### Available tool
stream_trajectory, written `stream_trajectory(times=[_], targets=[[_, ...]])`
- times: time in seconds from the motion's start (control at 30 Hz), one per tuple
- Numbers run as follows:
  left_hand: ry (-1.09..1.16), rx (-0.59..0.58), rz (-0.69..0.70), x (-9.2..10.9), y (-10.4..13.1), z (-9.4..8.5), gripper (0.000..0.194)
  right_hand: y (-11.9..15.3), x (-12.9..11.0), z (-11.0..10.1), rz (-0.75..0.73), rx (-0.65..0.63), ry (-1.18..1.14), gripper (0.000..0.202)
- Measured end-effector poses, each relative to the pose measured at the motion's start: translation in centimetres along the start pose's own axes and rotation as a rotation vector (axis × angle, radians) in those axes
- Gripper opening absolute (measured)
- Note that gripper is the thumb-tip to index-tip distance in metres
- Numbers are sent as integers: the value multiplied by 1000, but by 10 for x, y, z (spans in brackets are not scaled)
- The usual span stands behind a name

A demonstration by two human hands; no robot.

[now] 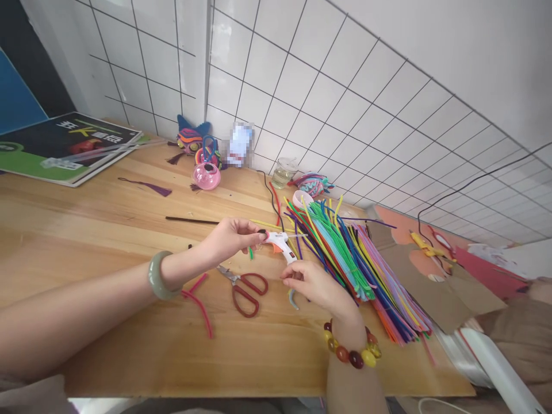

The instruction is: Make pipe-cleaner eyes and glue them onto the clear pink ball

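Observation:
Over the middle of the wooden table, my left hand (236, 237) has its fingers pinched at the nozzle end of a small white glue gun (278, 240), with a small dark piece at the fingertips. My right hand (311, 280) is at the lower end of the gun's handle, its fingers curled; whether they grip it is unclear. A clear stick juts from the gun's back. Red-handled scissors (248, 287) lie below my left hand, beside pink pipe cleaner pieces (202, 307). Bundles of coloured pipe cleaners (345, 253) lie to the right of the gun.
Along the tiled wall stand a colourful figure (192, 138), a phone (240, 145), a pink bowl (207, 176) and a glass (283, 173). Books (64, 149) lie at left. Cardboard (414, 276) and a yellow glue gun (426, 247) are at right, near another person's arm.

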State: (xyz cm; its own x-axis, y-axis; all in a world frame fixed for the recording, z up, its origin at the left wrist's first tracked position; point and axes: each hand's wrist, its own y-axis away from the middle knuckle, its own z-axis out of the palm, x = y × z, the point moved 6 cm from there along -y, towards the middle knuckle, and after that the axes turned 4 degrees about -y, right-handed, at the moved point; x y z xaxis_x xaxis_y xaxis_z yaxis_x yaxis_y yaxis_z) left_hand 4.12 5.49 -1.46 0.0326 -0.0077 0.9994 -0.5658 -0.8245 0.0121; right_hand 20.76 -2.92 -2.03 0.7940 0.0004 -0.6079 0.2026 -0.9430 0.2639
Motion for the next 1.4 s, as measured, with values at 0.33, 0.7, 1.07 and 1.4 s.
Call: stream_trajectory(times=[0.33,0.7,1.07,1.4], targets=[[9,-25,7,-1,-1,2,24,19,14,-10,139,-29,266,26],[20,-10,-1,1,0,2,23,6,7,4,115,10,198,13],[72,-47,-20,-5,1,11,23,1,-27,-7,-72,282,-488,21],[83,-28,-61,-3,4,12,22,-5,-20,-8,-65,415,-705,18]])
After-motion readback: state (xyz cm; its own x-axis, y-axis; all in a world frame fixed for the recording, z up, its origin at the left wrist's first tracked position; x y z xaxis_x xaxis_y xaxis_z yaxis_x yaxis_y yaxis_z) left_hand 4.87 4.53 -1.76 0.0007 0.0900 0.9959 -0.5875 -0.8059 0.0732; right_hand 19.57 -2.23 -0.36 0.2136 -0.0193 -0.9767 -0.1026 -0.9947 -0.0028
